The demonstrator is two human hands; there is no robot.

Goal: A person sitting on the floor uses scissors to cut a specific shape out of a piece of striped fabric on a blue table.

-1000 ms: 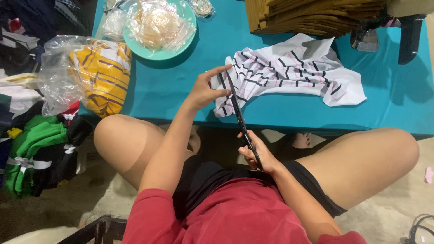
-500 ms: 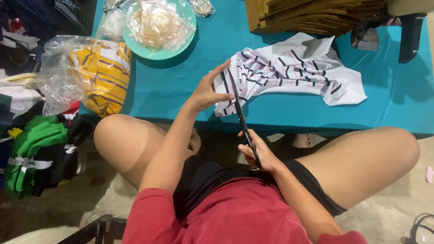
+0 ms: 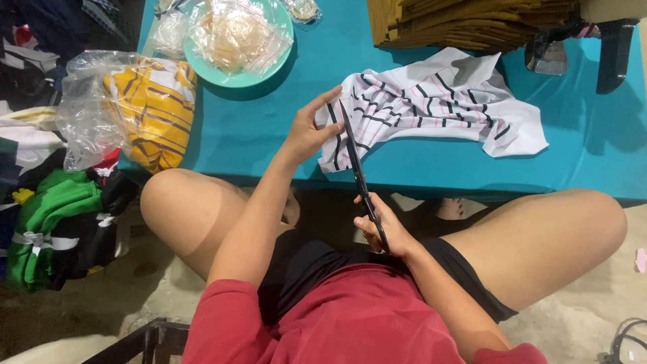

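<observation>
The right hand [image 3: 383,229], low at six o'clock, has its fingers clamped on the handles of long black scissors [image 3: 357,172], whose blades point up toward twelve o'clock. The left hand [image 3: 311,131] pinches the near edge of a white striped cloth [image 3: 438,108], fingers closed on the fabric just beside the blade tips. The cloth lies crumpled on the teal tabletop [image 3: 579,155], right of centre. At ten o'clock sits a bagged yellow garment [image 3: 151,111].

Teal-covered table [image 3: 593,152] spans the upper frame. On it: white striped garment [image 3: 438,108] at centre, mint-green plate [image 3: 229,74] with clear bagged items at upper left, stack of folded mustard-brown fabric [image 3: 465,23] at upper right, black object [image 3: 613,57] at far right.
</observation>
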